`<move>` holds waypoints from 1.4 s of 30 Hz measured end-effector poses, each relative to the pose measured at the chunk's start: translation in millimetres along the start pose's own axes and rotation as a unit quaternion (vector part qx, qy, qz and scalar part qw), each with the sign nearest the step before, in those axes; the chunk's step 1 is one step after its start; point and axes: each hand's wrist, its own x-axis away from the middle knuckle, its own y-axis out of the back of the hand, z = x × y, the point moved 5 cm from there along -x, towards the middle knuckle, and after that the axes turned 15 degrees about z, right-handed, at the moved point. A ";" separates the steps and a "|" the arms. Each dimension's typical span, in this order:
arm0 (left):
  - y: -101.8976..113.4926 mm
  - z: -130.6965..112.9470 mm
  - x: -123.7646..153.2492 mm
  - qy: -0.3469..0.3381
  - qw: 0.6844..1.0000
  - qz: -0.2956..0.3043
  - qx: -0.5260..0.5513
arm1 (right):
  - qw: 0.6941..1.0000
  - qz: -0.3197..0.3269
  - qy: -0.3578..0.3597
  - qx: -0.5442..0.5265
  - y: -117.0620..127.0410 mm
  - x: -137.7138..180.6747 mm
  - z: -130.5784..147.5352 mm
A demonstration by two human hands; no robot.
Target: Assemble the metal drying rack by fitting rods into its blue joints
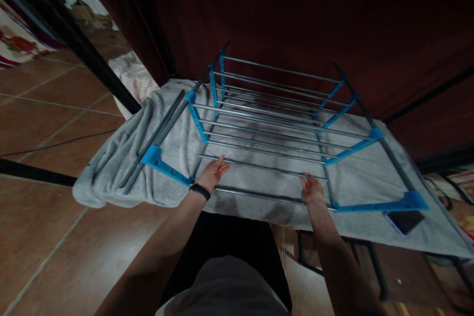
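A rack of metal rods with blue plastic brackets [172,172] lies on a grey blanket [177,150]. My left hand [212,175], with a black band at its wrist, closes on a thin metal rod [262,167] near the rod's left end. Toward the other end of this rod, my right hand [311,190] grips it between thumb and fingers. The rod lies across the front of the rack, roughly level with the other rods. Below both hands runs the rack's front rod [259,196]. Whether the held rod is fixed at its ends I cannot tell.
Loose grey tubes [155,136] lie along the rack's left side. A phone [403,221] rests on the blanket by the right front bracket. Behind hangs a dark red curtain [281,15]. A black metal post [99,69] slants at the left, above the tiled floor [48,227].
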 end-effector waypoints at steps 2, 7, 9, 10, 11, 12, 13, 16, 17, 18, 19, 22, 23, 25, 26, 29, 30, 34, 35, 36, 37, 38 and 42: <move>-0.8 -0.8 -0.1 0.009 1.000 -0.007 -0.005 | 1.000 -0.009 -0.003 -0.007 -2.1 1.5 0.4; -5.8 -4.5 -2.8 0.036 0.999 -0.013 -0.035 | 0.998 -0.036 -0.006 -0.042 -6.8 -0.3 3.0; -7.4 -7.0 -4.3 0.043 0.998 -0.012 -0.049 | 0.997 -0.039 -0.002 -0.059 -8.2 -1.5 4.1; -7.8 -8.3 -4.8 0.044 0.997 -0.012 -0.054 | 0.997 -0.039 0.000 -0.067 -8.5 -1.6 4.4; -7.9 -9.2 -5.0 0.045 0.997 -0.011 -0.057 | 0.997 -0.038 0.003 -0.073 -8.8 -1.4 4.6; -7.4 -9.8 -5.1 0.045 0.997 -0.012 -0.058 | 0.996 -0.037 0.005 -0.078 -8.8 -0.9 4.5; -6.7 -9.8 -5.1 0.047 0.997 -0.013 -0.058 | 0.996 -0.036 0.006 -0.082 -8.7 -0.3 4.2; -4.3 -7.0 -4.9 0.058 0.997 -0.009 -0.057 | 0.995 -0.040 0.004 -0.087 -8.4 0.8 2.8; -3.9 -5.7 -5.0 0.062 0.996 -0.005 -0.059 | 0.995 -0.043 0.004 -0.087 -8.3 0.8 2.4; -3.7 -4.6 -5.2 0.065 0.996 0.000 -0.062 | 0.995 -0.045 0.004 -0.088 -8.5 0.7 2.2; -3.7 -3.7 -5.5 0.066 0.996 0.006 -0.067 | 0.995 -0.047 0.004 -0.088 -8.7 0.7 2.1; -4.0 -3.0 -6.9 0.063 0.995 0.012 -0.079 | 0.995 -0.046 0.002 -0.089 -9.7 1.1 2.1; -3.9 -3.2 -7.4 0.063 0.995 0.009 -0.081 | 0.995 -0.045 0.001 -0.089 -9.9 1.6 2.1; -4.1 -3.8 -8.1 0.063 0.995 -0.001 -0.082 | 0.995 -0.039 0.000 -0.089 -10.2 2.7 2.4; -4.4 -4.1 -8.0 0.064 0.995 -0.005 -0.082 | 0.995 -0.035 0.000 -0.089 -10.3 3.2 2.6; -6.6 -5.3 -5.7 0.063 0.995 -0.007 -0.081 | 0.996 -0.021 -0.003 -0.088 -10.4 4.0 3.0; -7.3 -5.6 -4.4 0.061 0.995 -0.006 -0.079 | 0.996 -0.016 -0.005 -0.087 -10.4 3.9 3.1; -9.7 -5.4 0.7 0.045 0.997 -0.004 -0.060 | 0.997 -0.003 -0.014 -0.077 -10.1 2.5 3.4; -9.8 -5.3 1.5 0.039 0.998 -0.006 -0.054 | 0.997 0.000 -0.016 -0.074 -10.0 2.0 3.5; -9.5 -5.1 2.1 0.033 0.998 -0.010 -0.049 | 0.997 0.003 -0.017 -0.071 -9.8 1.5 3.5; -9.0 -4.8 2.6 0.029 0.998 -0.016 -0.044 | 0.997 0.006 -0.019 -0.069 -9.4 0.9 3.5; -8.2 -4.5 3.1 0.027 0.999 -0.021 -0.040 | 0.998 0.009 -0.020 -0.066 -8.9 0.2 3.3; -5.9 -3.1 4.4 0.023 0.999 -0.021 -0.030 | 0.998 0.016 -0.020 -0.063 -4.7 -4.0 1.4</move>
